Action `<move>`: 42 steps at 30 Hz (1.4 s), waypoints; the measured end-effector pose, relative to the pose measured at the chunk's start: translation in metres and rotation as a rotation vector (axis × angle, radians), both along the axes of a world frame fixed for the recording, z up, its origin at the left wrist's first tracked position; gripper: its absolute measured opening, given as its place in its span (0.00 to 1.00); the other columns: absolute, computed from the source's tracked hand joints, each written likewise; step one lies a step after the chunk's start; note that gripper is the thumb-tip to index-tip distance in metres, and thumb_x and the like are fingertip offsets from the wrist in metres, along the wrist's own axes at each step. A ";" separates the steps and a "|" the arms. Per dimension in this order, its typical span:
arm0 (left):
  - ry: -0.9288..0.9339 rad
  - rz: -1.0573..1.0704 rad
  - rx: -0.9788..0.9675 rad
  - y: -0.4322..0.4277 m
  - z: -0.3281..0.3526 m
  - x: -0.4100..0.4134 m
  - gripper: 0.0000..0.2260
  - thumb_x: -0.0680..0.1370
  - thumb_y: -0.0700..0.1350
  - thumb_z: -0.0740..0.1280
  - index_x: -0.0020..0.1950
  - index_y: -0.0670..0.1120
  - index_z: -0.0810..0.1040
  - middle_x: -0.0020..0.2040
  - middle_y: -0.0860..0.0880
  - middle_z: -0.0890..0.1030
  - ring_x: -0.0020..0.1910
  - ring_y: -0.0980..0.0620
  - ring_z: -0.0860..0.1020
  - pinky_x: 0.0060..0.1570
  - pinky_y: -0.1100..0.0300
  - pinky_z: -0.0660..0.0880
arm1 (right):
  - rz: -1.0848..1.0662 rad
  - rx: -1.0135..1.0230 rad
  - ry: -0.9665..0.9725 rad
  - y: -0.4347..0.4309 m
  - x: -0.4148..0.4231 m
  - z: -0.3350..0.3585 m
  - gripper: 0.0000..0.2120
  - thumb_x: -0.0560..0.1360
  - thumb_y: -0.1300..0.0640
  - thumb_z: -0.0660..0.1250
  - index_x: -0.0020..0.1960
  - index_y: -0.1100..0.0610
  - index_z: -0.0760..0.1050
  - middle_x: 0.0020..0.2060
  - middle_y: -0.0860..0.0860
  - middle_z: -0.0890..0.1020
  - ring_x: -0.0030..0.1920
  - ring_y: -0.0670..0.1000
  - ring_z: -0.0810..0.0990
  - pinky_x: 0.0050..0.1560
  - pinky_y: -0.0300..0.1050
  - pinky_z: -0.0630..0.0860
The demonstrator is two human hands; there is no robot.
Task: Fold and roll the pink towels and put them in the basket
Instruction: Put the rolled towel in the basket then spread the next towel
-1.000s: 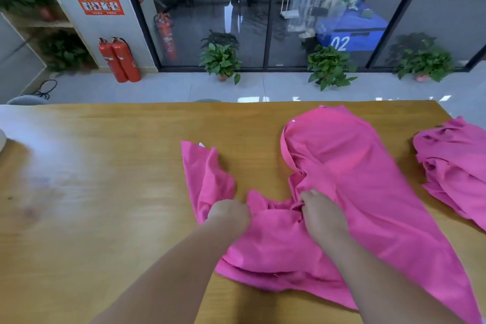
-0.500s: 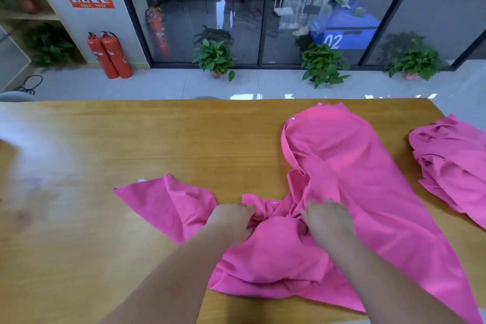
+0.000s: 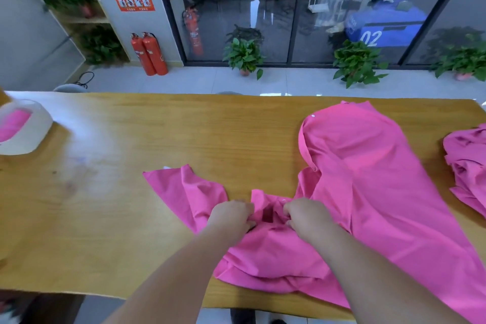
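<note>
A large pink towel (image 3: pixel 368 179) lies crumpled across the right half of the wooden table (image 3: pixel 184 134). One corner of it spreads out flat to the left. My left hand (image 3: pixel 231 214) and my right hand (image 3: pixel 306 214) sit close together at the towel's near middle. Each grips a bunch of the cloth with curled fingers. A white basket (image 3: pixel 29 137) stands at the table's far left edge, with pink cloth inside it. A second heap of pink towels (image 3: pixel 468 166) lies at the table's right edge.
Beyond the table's far edge is a tiled floor with potted plants (image 3: pixel 244 56), red fire extinguishers (image 3: pixel 150 54) and a glass wall. The near table edge runs just below my forearms.
The towel's left corner has been pulled out and laid flat to the left. My two hands have come closer together on the bunched cloth. The view has swung left, bringing the basket in.
</note>
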State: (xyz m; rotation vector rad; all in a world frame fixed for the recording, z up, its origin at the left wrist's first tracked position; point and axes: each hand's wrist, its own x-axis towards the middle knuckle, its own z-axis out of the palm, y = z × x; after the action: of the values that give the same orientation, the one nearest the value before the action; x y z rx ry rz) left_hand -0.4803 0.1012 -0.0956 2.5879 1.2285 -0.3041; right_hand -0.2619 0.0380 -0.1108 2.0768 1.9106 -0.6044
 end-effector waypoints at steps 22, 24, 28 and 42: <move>0.234 0.321 -0.088 -0.064 0.032 -0.032 0.12 0.84 0.47 0.62 0.65 0.45 0.77 0.56 0.46 0.82 0.54 0.42 0.82 0.47 0.49 0.79 | -0.295 0.267 0.118 -0.008 0.012 0.064 0.30 0.82 0.49 0.65 0.80 0.53 0.58 0.66 0.58 0.74 0.64 0.62 0.79 0.59 0.56 0.77; 0.153 0.361 -0.002 -0.064 0.030 -0.031 0.13 0.85 0.50 0.61 0.67 0.46 0.74 0.58 0.45 0.81 0.56 0.41 0.82 0.47 0.49 0.78 | -0.184 0.318 0.070 -0.015 -0.002 0.054 0.26 0.81 0.49 0.64 0.77 0.52 0.63 0.67 0.56 0.71 0.65 0.60 0.76 0.61 0.56 0.77; 0.091 0.344 0.075 -0.048 0.023 -0.032 0.18 0.81 0.49 0.64 0.71 0.50 0.70 0.61 0.43 0.74 0.60 0.40 0.74 0.53 0.46 0.75 | -0.003 0.324 0.114 -0.017 -0.028 0.045 0.23 0.81 0.47 0.64 0.76 0.46 0.68 0.70 0.52 0.70 0.69 0.57 0.70 0.67 0.55 0.74; -0.050 0.332 -0.335 0.062 -0.027 -0.036 0.19 0.76 0.45 0.60 0.66 0.44 0.75 0.68 0.46 0.72 0.65 0.40 0.71 0.66 0.45 0.71 | -0.127 0.096 0.045 0.043 -0.075 0.020 0.25 0.82 0.41 0.61 0.78 0.41 0.64 0.75 0.51 0.69 0.75 0.59 0.65 0.75 0.61 0.64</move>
State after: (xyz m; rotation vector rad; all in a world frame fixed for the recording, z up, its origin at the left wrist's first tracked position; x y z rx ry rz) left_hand -0.5165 0.1636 -0.1223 2.0614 1.4239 -0.3407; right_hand -0.3364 0.0812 -0.0908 2.2770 1.8767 -0.6035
